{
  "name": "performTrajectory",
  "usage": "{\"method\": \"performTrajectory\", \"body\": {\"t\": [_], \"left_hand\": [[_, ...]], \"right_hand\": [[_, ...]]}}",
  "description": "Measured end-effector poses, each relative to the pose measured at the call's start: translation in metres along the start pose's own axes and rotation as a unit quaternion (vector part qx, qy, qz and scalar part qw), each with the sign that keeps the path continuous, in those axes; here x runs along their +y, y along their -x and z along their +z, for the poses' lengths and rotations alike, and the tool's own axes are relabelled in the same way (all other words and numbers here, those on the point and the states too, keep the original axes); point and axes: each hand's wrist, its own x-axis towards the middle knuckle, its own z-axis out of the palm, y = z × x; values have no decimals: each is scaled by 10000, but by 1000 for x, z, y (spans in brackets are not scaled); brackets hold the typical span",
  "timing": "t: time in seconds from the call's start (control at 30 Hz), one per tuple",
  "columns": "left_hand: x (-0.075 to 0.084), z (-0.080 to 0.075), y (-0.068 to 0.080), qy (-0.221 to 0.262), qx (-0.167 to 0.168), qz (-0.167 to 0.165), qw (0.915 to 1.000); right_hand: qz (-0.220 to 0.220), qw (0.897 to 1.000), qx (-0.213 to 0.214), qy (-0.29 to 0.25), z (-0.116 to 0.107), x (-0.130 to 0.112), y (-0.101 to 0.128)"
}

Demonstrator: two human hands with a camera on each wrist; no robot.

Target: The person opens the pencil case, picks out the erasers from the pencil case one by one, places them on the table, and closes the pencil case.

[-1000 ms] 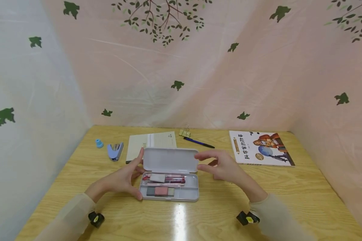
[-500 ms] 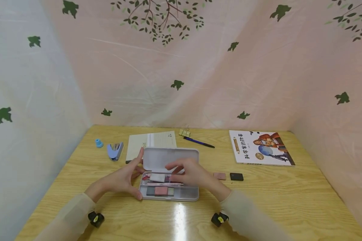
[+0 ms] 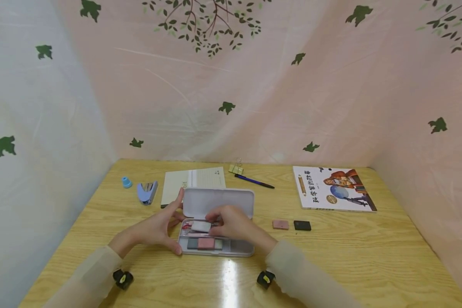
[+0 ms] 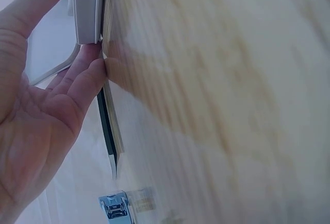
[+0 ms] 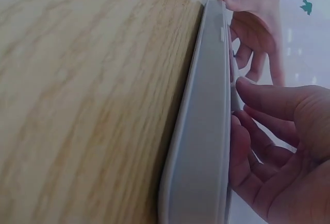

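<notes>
An open white pencil case (image 3: 223, 200) lies mid-table with its lid raised. Its tray holds pens, a white eraser (image 3: 201, 226) and grey and pink erasers (image 3: 205, 244). My left hand (image 3: 154, 229) braces the case's left end: the thumb is at the front corner and the index finger lies straight up the lid's edge. The left wrist view shows that hand (image 4: 46, 105) with straight fingers against the case (image 4: 87, 7). My right hand (image 3: 231, 224) reaches into the tray, its fingertips pinching a thin pen (image 3: 200, 220). In the right wrist view its fingers (image 5: 278, 141) curl over the case's rim (image 5: 206, 131).
A pink eraser (image 3: 280, 224) and a black eraser (image 3: 302, 225) lie right of the case, with a picture book (image 3: 333, 189) behind them. A blue pen (image 3: 254, 182), binder clip (image 3: 236, 169), notepad (image 3: 194, 182), stapler (image 3: 147, 192) and blue sharpener (image 3: 126, 183) line the back. Draped cloth walls enclose the wooden table (image 3: 331, 256).
My right hand has swung left from beside the lid and down into the tray, uncovering the pink and black erasers on the table. My left hand has stayed put.
</notes>
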Motion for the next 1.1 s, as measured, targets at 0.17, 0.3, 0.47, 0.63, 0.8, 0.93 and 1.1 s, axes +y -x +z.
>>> {"method": "performTrajectory", "body": {"t": [0.17,0.3,0.47,0.63,0.8,0.93,1.1], "left_hand": [[1,-1,-1,-50,-3,-16,10000],[1,-1,-1,-85,4,-62,9999],[1,-1,-1,-51,-11,-77,10000],[1,-1,-1,-48,-29,-52,10000],[0,0,-1,-58,-26,-38,10000],[0,0,-1,-50,-21,-33,10000],[0,0,-1,-43,-16,-24,10000]], "right_hand": [[-3,9995,74,310,4,-4,-2],[25,9995,84,308,5,-3,-4],[52,9995,74,292,6,-3,-5],[48,9994,83,340,6,-5,-4],[51,9989,97,459,6,-6,-3],[20,9983,130,560,7,-6,-3],[-2,9979,159,632,8,-5,-3]]}}
